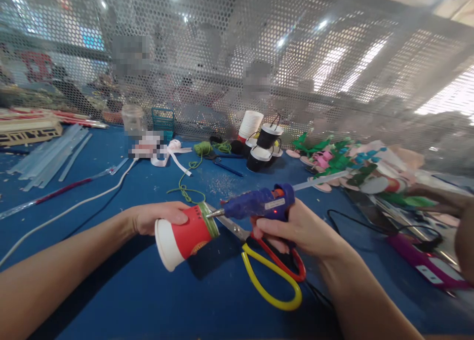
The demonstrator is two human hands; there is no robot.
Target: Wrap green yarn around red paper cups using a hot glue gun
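cup [184, 236] left of glue gun [259, 204] | scissors [270, 268] beneath (on table [148, 300])

Head camera looks down, close over the blue table [111, 290].

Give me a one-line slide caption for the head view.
Left hand holds a red paper cup; right hand aims a blue glue gun at its base.

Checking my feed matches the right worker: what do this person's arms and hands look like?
Both forearms are bare, with no sleeves in view. The left hand and right hand wear no gloves; no rings, watch or bracelets show on either wrist.
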